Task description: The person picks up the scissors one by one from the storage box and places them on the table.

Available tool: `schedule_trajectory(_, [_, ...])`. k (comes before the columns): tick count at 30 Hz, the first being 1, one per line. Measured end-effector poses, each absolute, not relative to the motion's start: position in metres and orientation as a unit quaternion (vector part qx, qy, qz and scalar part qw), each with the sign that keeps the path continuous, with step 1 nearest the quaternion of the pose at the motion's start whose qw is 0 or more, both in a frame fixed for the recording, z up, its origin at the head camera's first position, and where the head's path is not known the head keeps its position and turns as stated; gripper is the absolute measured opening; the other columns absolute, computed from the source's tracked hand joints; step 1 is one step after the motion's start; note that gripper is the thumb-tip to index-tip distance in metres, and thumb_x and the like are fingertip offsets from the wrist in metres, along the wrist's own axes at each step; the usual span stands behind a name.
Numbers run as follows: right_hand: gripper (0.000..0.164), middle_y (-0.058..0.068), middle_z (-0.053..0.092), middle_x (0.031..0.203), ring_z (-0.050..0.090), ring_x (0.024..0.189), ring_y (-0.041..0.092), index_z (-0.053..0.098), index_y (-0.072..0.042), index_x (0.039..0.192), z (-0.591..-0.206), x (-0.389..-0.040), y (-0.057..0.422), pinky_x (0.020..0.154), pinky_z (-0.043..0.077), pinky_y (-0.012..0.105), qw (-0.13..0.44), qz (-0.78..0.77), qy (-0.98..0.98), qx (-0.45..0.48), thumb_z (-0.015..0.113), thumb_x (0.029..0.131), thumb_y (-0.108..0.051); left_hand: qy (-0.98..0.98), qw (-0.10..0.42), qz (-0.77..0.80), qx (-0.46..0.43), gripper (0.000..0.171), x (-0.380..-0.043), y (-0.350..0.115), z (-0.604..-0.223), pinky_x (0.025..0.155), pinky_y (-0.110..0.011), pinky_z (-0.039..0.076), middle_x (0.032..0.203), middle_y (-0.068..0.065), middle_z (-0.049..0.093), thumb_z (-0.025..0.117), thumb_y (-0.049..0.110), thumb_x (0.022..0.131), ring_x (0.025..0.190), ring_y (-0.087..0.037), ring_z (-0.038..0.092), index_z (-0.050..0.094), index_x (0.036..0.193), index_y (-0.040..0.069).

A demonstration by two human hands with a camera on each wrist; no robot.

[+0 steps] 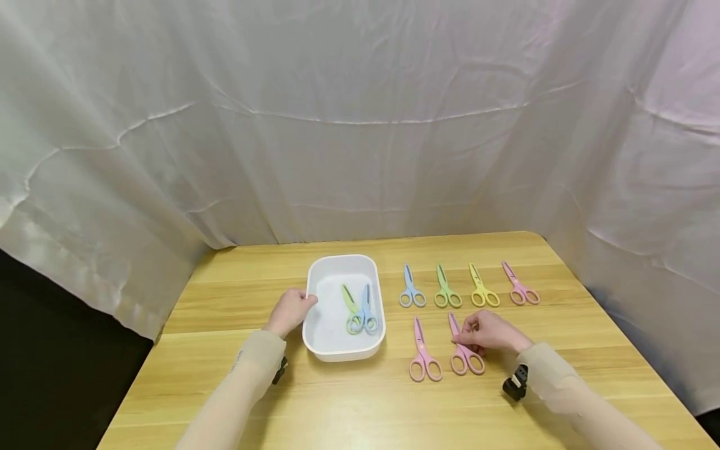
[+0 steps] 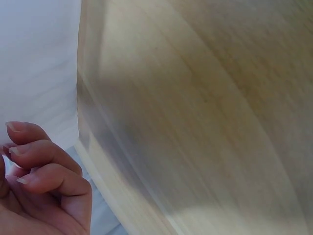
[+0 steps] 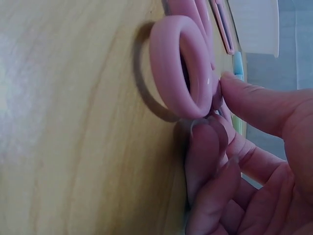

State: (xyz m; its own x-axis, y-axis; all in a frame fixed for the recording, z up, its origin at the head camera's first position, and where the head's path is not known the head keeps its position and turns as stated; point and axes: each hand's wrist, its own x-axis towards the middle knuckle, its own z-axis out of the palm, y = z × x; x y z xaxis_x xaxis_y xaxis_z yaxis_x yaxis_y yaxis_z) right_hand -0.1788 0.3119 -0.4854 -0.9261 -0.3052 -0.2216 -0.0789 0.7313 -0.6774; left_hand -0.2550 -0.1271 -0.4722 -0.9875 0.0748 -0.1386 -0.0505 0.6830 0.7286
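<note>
My left hand grips the left rim of a white plastic tray, thumb over the edge; its curled fingers show beside the white wall in the left wrist view. Inside the tray lie green scissors and blue scissors, their handles overlapping. My right hand pinches a pair of pink scissors between thumb and fingers near the pivot. One handle loop stands tilted close over the table in the right wrist view. Another pair of pink scissors lies just left of it.
Behind the right hand a row of scissors lies on the wooden table: blue, green, yellow and pink, all with blades pointing away. A pale curtain hangs behind the table and along its sides.
</note>
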Motion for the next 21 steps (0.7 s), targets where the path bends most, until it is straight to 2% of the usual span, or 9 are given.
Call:
schedule_trajectory(10, [0.031,0.0,0.063,0.06,0.058,0.053,0.01,0.065,-0.007,0.073,-0.4842,-0.1776,0.3063,0.052,0.048,0.026,0.154,-0.353,0.919,-0.081,0.074,0.091,-0.031,0.911,0.08,0.405,0.008,0.03,-0.2541,-0.1271,-0.4703,0.059,-0.024,0.044,0.08,-0.011,0.065,0.054,0.024,0.095,0.07,-0.015,0.055,0.07,0.093,-0.002])
schedule_trajectory(15, [0.032,-0.002,0.062,0.059,0.057,0.052,0.01,0.064,-0.008,0.072,-0.4851,-0.1775,0.3045,0.051,0.047,0.025,0.15,-0.351,0.922,-0.072,0.074,0.09,-0.031,0.912,0.076,0.402,0.008,0.03,-0.2538,-0.1276,-0.4709,0.058,-0.024,0.043,0.073,-0.006,0.059,0.054,0.024,0.095,0.068,-0.015,0.053,0.067,0.087,-0.002])
schedule_trajectory(18, [0.034,-0.002,0.062,0.058,0.055,0.052,0.01,0.064,-0.007,0.07,-0.4855,-0.1779,0.3049,0.05,0.045,0.025,0.14,-0.349,0.924,-0.072,0.073,0.091,-0.032,0.915,0.076,0.397,0.006,0.031,-0.2539,-0.1273,-0.4714,0.059,-0.024,0.042,0.071,-0.005,0.056,0.054,0.025,0.095,0.068,-0.015,0.052,0.066,0.085,-0.002])
schedule_trajectory(21, [0.036,-0.002,0.061,0.057,0.051,0.051,0.009,0.064,-0.007,0.068,-0.4854,-0.1785,0.3046,0.049,0.041,0.024,0.128,-0.348,0.927,-0.055,0.073,0.091,-0.034,0.916,0.076,0.394,0.008,0.031,-0.2543,-0.1264,-0.4717,0.059,-0.024,0.042,0.074,-0.007,0.059,0.054,0.026,0.095,0.068,-0.015,0.053,0.067,0.088,-0.001])
